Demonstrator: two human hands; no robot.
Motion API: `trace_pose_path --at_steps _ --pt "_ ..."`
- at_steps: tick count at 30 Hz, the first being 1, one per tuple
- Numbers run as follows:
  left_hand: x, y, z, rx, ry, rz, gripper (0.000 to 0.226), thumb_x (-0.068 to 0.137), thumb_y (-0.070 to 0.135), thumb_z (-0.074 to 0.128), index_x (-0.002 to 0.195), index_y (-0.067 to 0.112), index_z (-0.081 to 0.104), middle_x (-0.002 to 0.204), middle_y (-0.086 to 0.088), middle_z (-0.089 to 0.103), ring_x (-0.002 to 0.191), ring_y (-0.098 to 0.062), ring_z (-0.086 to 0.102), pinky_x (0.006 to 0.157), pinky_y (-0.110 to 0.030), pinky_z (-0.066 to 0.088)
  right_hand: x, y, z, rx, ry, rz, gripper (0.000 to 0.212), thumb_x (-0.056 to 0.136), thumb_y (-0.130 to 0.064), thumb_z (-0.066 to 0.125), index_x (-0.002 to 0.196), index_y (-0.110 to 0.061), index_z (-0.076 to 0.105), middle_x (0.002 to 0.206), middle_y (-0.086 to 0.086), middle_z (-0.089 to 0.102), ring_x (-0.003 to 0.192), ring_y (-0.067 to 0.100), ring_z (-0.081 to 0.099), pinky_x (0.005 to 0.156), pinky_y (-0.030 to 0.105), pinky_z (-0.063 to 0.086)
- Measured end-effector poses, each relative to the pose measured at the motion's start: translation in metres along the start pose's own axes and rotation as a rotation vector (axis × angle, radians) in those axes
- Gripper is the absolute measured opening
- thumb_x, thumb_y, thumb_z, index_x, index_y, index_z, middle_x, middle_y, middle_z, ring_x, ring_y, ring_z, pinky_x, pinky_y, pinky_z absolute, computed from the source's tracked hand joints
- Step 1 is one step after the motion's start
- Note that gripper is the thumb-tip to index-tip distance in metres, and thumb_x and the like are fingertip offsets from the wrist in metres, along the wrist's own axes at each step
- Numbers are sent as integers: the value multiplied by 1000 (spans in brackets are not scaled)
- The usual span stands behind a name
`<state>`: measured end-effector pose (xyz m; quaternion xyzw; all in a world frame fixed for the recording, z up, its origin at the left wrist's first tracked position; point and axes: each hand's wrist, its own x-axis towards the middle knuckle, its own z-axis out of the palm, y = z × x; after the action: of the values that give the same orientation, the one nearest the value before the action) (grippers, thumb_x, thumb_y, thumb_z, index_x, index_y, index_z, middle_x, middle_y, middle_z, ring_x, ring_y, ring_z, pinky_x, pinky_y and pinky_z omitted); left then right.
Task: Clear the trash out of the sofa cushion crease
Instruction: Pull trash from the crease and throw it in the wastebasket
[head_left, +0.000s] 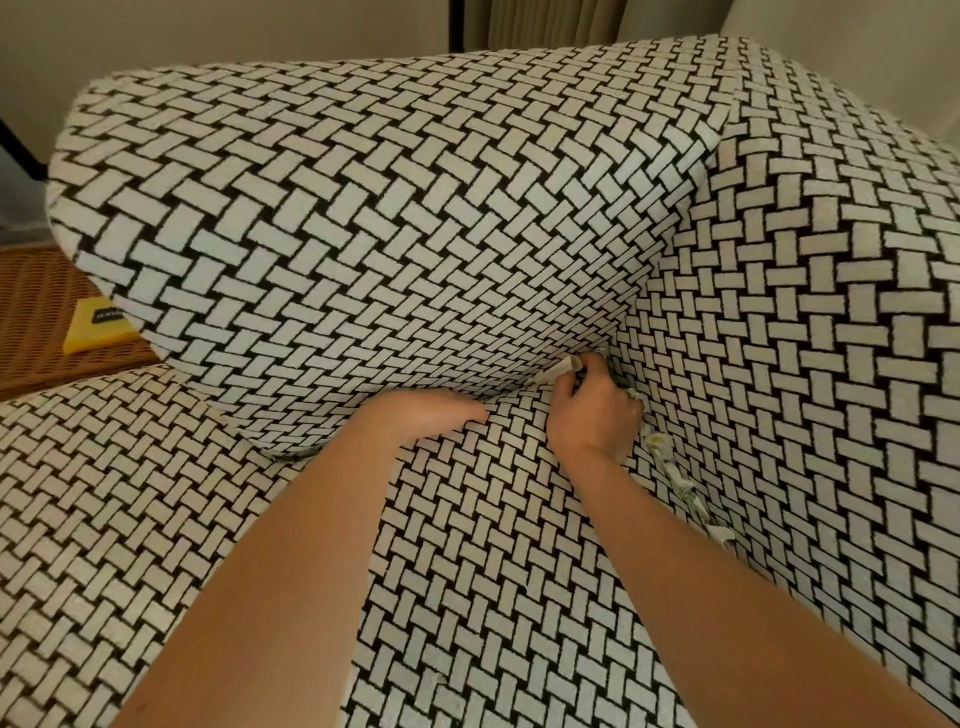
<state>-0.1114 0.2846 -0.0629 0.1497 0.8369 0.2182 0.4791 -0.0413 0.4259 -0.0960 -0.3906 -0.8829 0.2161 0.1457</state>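
The sofa is covered in a black-and-white woven pattern. My left hand (436, 413) is pushed under the back cushion (363, 218), its fingers hidden in the crease. At the corner where the back cushion meets the armrest, my right hand (592, 410) is closed on a crumpled paper scrap (563, 370) that sticks out above its fingers. More crumpled paper trash (680, 483) lies strung along the crease between the seat cushion (493, 571) and the armrest (805, 338).
A wicker side table (36, 312) stands left of the sofa with a yellow packet (98, 325) on it. A wall and a curtain (550, 21) are behind the sofa.
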Motion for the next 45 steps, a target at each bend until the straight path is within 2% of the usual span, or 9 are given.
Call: trace_pose_path --at_steps 5,12,17,21,27,31,35,39,45 --pt "4 -15 11 -155 136 126 53 93 40 46 143 26 36 149 3 34 135 -17 32 115 -37 24 -1 -1 0 0 6 2 25 95 -30 40 114 -21 54 84 13 70 82 31 60 84 35 35" --pt "4 -22 25 -349 307 348 40 93 19 54 133 21 50 139 4 48 124 -3 40 101 -15 25 0 -1 0 -6 19 -9 26 94 -28 41 115 -20 54 84 13 70 80 30 60 86 35 35" --pt "10 -24 36 -335 473 312 33 91 31 54 124 32 58 122 13 61 111 -8 55 104 -38 41 -1 1 4 22 28 -4 24 92 -32 43 109 -19 54 79 13 69 77 31 60 85 35 35" --pt "10 5 41 45 479 240 38 97 26 34 134 28 44 98 0 65 77 -20 59 70 -29 44 0 1 2 14 15 -13 23 90 -32 44 105 -17 53 76 12 68 67 25 51 84 34 34" --pt "28 35 43 178 444 186 44 98 34 26 137 19 39 135 -5 50 117 -25 51 92 -37 43 2 2 3 -40 -18 -14 30 90 -38 41 108 -23 60 83 13 70 81 28 57 71 31 24" --pt "44 43 36 61 303 144 42 97 37 28 125 14 50 124 -6 57 105 -22 54 93 -35 44 2 1 2 -52 -26 -23 29 92 -37 41 104 -21 62 84 12 70 81 27 58 75 32 28" --pt "41 42 26 -62 196 226 33 99 32 35 120 16 54 108 -6 55 87 -15 48 66 -23 37 2 4 7 -4 16 -11 29 96 -34 35 103 -20 60 82 11 70 82 30 59 75 32 30" --pt "51 38 39 -95 408 168 36 96 39 39 66 22 50 65 2 50 67 -20 50 60 -26 34 0 3 4 150 100 38 27 99 -25 31 100 -9 53 80 13 67 76 32 59 72 35 44" --pt "49 47 51 -25 719 76 32 92 41 46 76 21 64 72 2 62 68 -19 58 54 -24 34 -1 0 0 239 127 57 26 100 -22 30 103 -7 51 79 10 63 63 20 45 63 33 41"
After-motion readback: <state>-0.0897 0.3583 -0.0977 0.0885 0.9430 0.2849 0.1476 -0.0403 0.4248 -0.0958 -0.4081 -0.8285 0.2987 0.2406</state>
